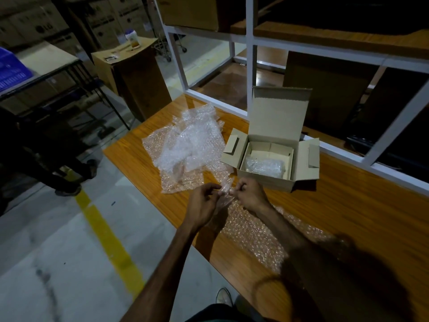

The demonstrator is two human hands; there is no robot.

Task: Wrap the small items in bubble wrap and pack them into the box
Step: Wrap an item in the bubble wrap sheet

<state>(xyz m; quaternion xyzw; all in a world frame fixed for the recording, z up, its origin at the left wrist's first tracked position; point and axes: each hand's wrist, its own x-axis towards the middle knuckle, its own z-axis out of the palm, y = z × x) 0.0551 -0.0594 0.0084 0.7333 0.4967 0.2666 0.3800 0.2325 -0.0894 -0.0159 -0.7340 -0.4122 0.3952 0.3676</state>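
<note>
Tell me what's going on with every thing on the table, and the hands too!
Box: open, lid up, side flaps out.
Bundle: wrapped, lying inside the box.
Loose wrap: crumpled pile left of the box.
Sheet: spread flat on the table, one edge lifted by the hands.
Left hand: pinching the sheet's edge.
Right hand: curled, gripping the same edge.
</note>
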